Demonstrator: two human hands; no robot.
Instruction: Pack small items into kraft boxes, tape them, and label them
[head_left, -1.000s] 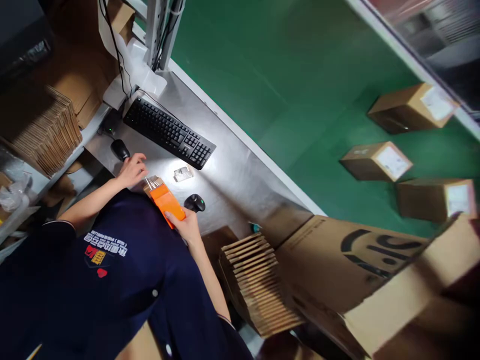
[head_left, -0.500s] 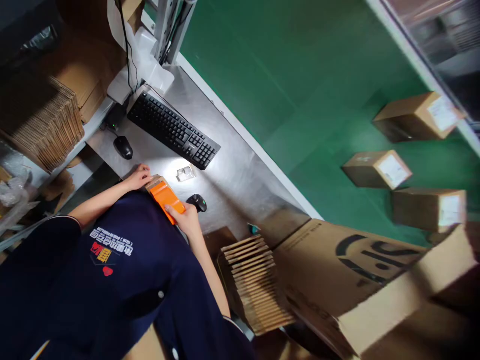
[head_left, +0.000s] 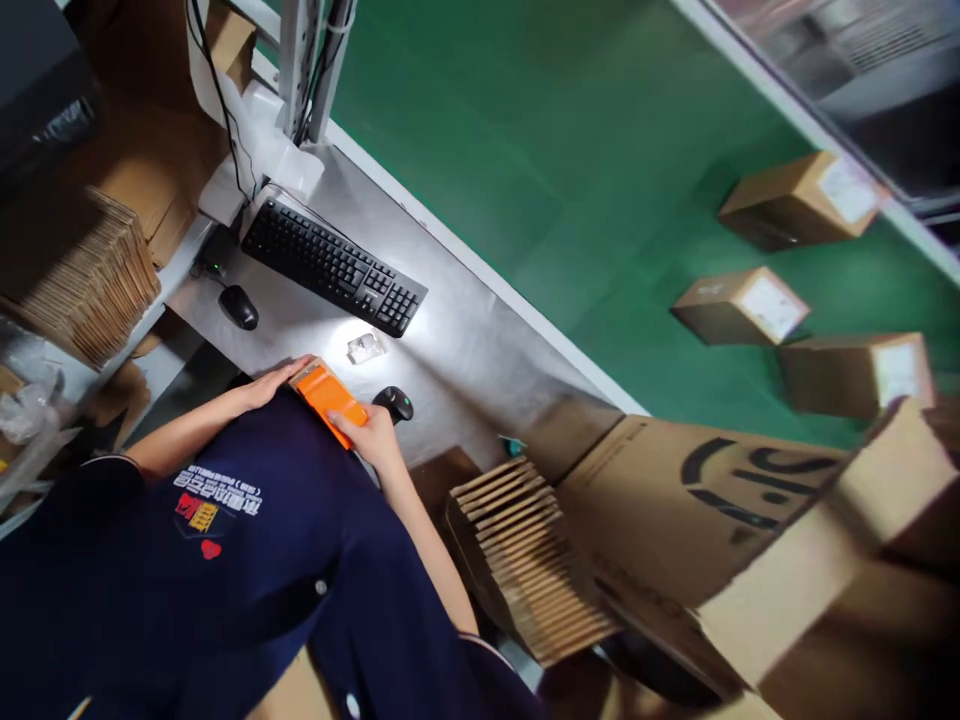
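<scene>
An orange box [head_left: 330,395] with a brown cardboard end rests at the near edge of the steel table [head_left: 465,340], against my navy shirt. My left hand [head_left: 276,380] lies over the box's brown far-left end, fingers pressed along it. My right hand [head_left: 375,436] grips the opposite end, thumb on the orange face. A black handheld scanner [head_left: 395,404] sits just right of my right hand. A small shiny packet [head_left: 365,348] lies a little beyond the box.
A black keyboard [head_left: 330,268] and mouse [head_left: 239,306] sit further back on the table. Beyond runs a green conveyor belt [head_left: 570,180] carrying three labelled cartons [head_left: 739,305]. Stacks of flat cardboard [head_left: 525,550] and a large open carton [head_left: 697,500] stand at my right; another stack [head_left: 82,270] fills the left shelf.
My left hand was pushing thin white pieces into the box's open end; now it lies over that end and the pieces are out of sight. The box has come closer to my body.
</scene>
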